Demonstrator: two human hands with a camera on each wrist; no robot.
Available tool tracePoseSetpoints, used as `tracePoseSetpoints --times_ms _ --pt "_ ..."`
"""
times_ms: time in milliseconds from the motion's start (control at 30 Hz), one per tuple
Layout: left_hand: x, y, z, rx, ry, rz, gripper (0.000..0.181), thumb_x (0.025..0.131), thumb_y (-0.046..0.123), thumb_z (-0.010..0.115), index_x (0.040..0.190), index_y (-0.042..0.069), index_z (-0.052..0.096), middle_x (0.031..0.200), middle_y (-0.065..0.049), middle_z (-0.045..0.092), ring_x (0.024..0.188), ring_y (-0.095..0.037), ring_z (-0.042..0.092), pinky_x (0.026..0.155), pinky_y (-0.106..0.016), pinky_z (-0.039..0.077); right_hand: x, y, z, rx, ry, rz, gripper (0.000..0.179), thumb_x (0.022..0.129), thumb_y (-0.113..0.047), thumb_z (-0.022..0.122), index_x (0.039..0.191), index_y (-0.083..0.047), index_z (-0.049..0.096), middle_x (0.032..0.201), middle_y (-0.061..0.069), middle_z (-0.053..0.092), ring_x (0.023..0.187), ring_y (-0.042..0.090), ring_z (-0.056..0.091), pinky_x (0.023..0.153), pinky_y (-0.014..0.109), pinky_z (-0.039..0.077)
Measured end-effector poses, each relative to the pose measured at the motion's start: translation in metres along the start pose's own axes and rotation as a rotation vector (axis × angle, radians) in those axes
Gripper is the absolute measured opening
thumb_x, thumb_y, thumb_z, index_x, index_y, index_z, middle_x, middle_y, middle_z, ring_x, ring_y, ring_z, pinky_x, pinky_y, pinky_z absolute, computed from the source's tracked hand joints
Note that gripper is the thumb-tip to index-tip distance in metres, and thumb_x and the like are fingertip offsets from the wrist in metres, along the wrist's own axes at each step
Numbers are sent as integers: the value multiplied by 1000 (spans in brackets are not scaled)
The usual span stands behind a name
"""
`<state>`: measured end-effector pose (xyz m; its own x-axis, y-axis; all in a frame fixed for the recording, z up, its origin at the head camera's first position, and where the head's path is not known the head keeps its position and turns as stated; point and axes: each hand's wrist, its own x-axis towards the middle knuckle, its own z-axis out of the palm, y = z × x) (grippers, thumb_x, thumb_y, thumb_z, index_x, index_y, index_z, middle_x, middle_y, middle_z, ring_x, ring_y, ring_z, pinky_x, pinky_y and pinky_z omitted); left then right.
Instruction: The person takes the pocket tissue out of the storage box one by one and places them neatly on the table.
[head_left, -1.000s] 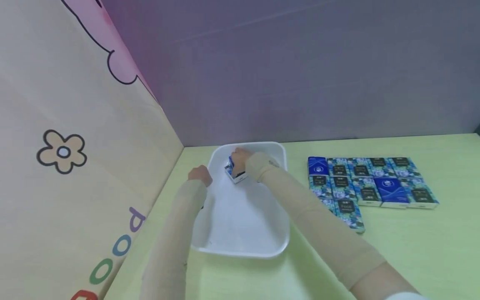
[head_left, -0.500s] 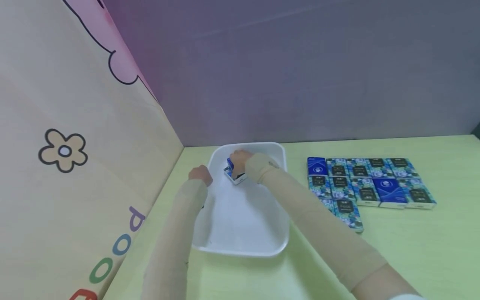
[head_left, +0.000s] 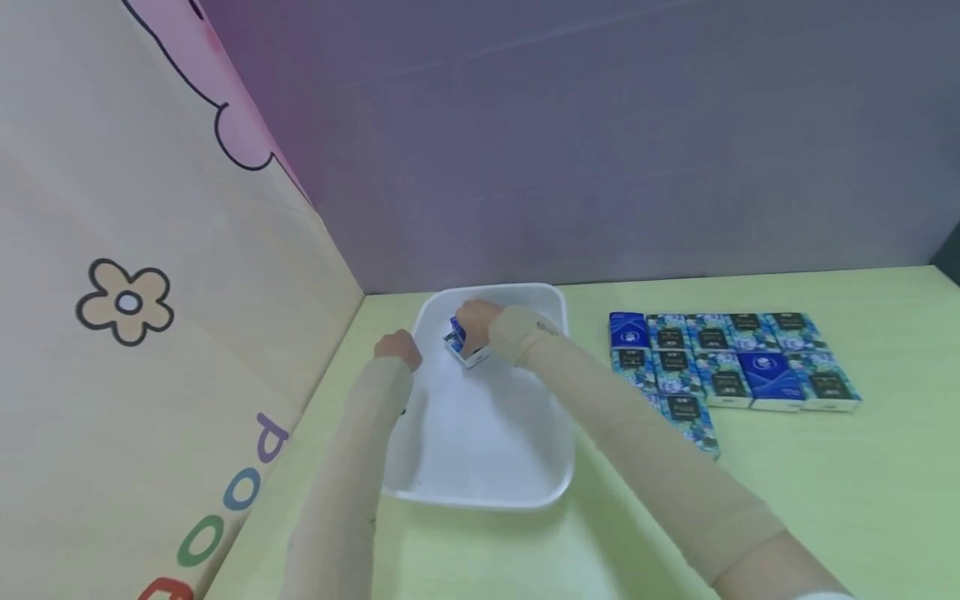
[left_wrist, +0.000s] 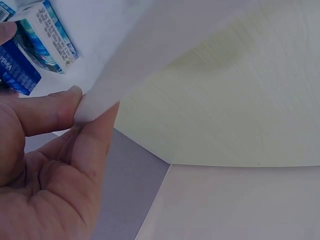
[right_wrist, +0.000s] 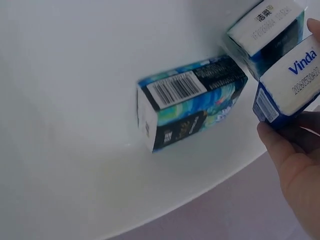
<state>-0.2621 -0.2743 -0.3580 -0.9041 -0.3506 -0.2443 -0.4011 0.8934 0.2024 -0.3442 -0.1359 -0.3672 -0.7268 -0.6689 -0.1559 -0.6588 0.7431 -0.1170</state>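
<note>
A white plastic tub (head_left: pixel 487 450) stands in front of the person. Its left rim (left_wrist: pixel 102 102) is pinched between thumb and fingers of the left hand (head_left: pixel 399 348), as the left wrist view shows. Inside the tub's far end, the right hand (head_left: pixel 478 323) holds a blue Vinda tissue pack (right_wrist: pixel 295 77) by its sides. Beside that pack lies a floral tissue pack (right_wrist: pixel 195 97) with a barcode on its edge. Another floral tissue pack (right_wrist: pixel 265 27) touches or nearly touches the Vinda one at the upper right of the right wrist view.
To the tub's right, several floral tissue packs (head_left: pixel 678 372) and two blue packs (head_left: pixel 770 377) lie in rows on the pale green table (head_left: pixel 795 500). A grey-purple wall (head_left: pixel 600 167) rises behind, and a cream panel with a flower drawing (head_left: pixel 124 302) on the left.
The head view has shifted slightly, so the tissue rows sit a little further left. Both hands keep nearly the same places at the tub.
</note>
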Motion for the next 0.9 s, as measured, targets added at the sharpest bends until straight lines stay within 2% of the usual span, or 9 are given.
tracePoseSetpoints --times_ms 267,467,700,900 --pt "-4 3 -2 -2 15 21 22 85 9 52 101 -6 59 86 -18 65 76 -27 65 60 -31 56 -17 1 -20 -104 32 -56 46 69 -32 73 103 -3 60 96 6 61 87 18 56 84 29 48" --pt "-4 -1 0 48 47 33 22 83 8 52 98 -7 59 86 -19 64 77 -28 63 64 -33 55 -33 1 -33 -136 39 -28 53 72 -37 72 110 -2 58 102 7 61 93 19 55 90 30 45" --pt "0 -2 5 29 39 5 23 84 8 51 100 -7 58 83 -18 63 73 -27 63 57 -30 54 -54 8 -52 -64 34 3 60 71 -38 74 116 -3 57 109 8 61 100 21 56 95 33 44" --pt "-5 4 0 47 25 23 22 84 9 51 97 -7 59 82 -18 63 74 -26 62 60 -30 54 -77 22 -63 -34 53 -36 54 71 -35 74 112 -3 58 103 6 61 95 20 55 91 33 45"
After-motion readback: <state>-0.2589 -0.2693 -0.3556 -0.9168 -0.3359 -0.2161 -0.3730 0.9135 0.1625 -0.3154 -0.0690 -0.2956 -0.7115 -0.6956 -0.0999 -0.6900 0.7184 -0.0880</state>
